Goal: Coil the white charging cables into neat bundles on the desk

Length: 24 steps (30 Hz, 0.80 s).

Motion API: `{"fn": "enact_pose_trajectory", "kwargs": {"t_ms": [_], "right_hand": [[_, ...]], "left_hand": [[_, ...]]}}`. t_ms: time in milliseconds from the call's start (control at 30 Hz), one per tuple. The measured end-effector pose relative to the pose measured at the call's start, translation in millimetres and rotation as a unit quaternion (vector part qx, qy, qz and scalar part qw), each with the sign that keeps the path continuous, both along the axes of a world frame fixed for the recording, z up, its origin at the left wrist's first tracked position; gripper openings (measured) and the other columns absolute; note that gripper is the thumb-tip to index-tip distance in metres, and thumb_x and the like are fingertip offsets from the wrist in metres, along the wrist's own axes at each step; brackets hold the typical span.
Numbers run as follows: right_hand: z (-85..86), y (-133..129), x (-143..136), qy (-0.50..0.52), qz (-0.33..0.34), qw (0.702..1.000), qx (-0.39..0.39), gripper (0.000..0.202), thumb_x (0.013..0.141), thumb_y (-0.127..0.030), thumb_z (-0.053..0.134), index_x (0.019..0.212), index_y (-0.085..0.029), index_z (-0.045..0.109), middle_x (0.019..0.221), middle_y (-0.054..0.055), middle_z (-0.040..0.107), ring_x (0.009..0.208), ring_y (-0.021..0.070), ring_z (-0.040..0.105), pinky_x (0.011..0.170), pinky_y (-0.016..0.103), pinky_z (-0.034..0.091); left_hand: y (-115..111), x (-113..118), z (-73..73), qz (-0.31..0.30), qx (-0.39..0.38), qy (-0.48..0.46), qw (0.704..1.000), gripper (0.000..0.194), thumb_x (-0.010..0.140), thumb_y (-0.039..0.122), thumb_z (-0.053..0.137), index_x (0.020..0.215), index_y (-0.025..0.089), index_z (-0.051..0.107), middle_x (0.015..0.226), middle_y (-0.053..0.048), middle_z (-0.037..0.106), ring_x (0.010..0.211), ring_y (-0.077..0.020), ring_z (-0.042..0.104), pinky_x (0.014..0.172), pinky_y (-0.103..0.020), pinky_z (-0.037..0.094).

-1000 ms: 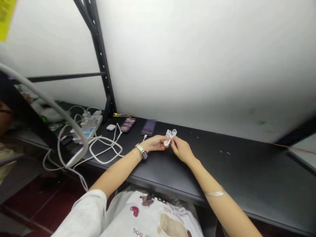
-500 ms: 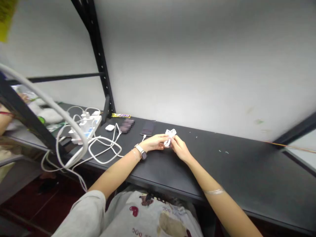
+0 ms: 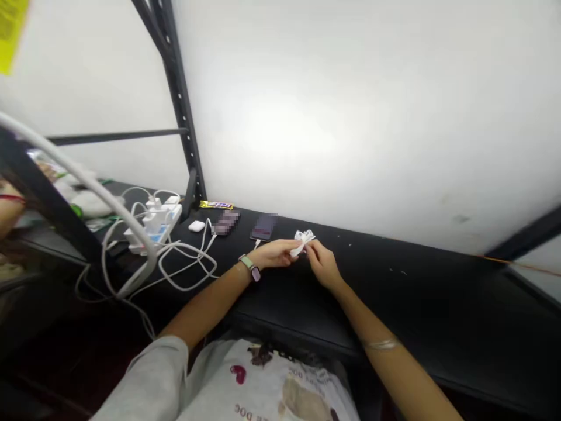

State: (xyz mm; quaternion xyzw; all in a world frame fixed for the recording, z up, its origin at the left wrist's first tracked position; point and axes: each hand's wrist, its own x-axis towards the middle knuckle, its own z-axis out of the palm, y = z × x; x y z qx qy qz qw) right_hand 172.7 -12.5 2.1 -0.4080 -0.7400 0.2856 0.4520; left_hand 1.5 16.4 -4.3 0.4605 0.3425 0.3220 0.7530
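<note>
A small bundle of white cable point(image 3: 302, 241), looped and gathered at its middle, is held just above the black tabletop. My left hand point(image 3: 279, 252), with a watch on the wrist, grips it from the left between thumb and fingers. From the right, my right hand point(image 3: 323, 263) pinches the bundle near its middle, its fingertips partly hidden. Behind my left hand lies a dark phone point(image 3: 264, 227) with a white charging plug at its near end.
Left on the black table point(image 3: 372, 316) lie a second phone point(image 3: 226, 222), a white earbud case point(image 3: 197, 226), a yellow wrapper point(image 3: 216, 204) and loose white cables point(image 3: 188, 289). A white power strip point(image 3: 154, 225) stands by the black metal post point(image 3: 184, 111). Another person's arm point(image 3: 9, 204) shows far left.
The bundle has turned in my fingers, and its lower loop no longer hangs straight down. My right hand has shifted slightly. The picture's wall is brighter and the table darker.
</note>
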Motion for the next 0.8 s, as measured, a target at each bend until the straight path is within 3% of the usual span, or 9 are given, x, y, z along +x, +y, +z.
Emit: {"fn": "enact_pose_trajectory", "kwargs": {"t_ms": [233,333,433,567,800], "right_hand": [[-3.2,1.4,1.0,-0.039,-0.026,0.998,0.038,0.016,0.086,-0.033,0.045,0.080,-0.023,0.055,0.064,0.000,0.054,0.055,0.0171,0.047,0.059,0.028,0.035],[-2.3,0.5,0.2,-0.050,-0.031,0.997,0.050,0.016,0.086,-0.032,0.044,0.079,-0.022,0.054,0.064,0.001,0.054,0.055,0.0168,0.047,0.059,0.028,0.035],[-1.5,-1.5,-1.5,-0.054,-0.044,0.996,0.058,0.017,0.086,-0.033,0.043,0.077,-0.022,0.053,0.060,0.000,0.052,0.052,0.0155,0.045,0.056,0.027,0.035],[-3.0,-4.1,-2.5,-0.047,-0.070,0.995,0.055,0.020,0.085,-0.035,0.042,0.074,-0.020,0.051,0.056,-0.002,0.050,0.049,0.0139,0.043,0.052,0.025,0.035],[-6.9,-6.9,0.0,-0.022,-0.114,0.993,0.018,0.021,0.086,-0.032,0.041,0.076,-0.018,0.055,0.059,-0.001,0.057,0.050,0.0137,0.050,0.051,0.024,0.038]], "left_hand": [[-6.5,3.9,2.8,0.001,0.024,-0.011,1.000,0.030,0.089,0.032,0.053,0.113,0.014,0.055,0.110,-0.008,0.059,0.090,-0.0178,0.060,0.076,-0.037,0.053],[-10.2,5.1,6.7,0.006,0.033,-0.021,0.999,0.026,0.087,0.030,0.055,0.107,0.013,0.057,0.090,-0.004,0.062,0.071,-0.0111,0.060,0.060,-0.024,0.050],[-12.9,6.5,8.9,0.010,0.029,-0.037,0.999,0.026,0.081,0.029,0.064,0.101,0.013,0.062,0.070,0.001,0.058,0.056,-0.0064,0.055,0.047,-0.015,0.038],[-15.6,9.3,6.7,0.008,0.018,-0.061,0.998,0.034,0.074,0.035,0.070,0.101,0.015,0.064,0.067,0.002,0.058,0.055,-0.0064,0.055,0.046,-0.015,0.036],[-22.4,16.1,2.8,-0.004,-0.007,-0.104,0.995,0.040,0.075,0.038,0.068,0.109,0.017,0.063,0.069,0.001,0.056,0.051,-0.0058,0.051,0.045,-0.016,0.034]]}}
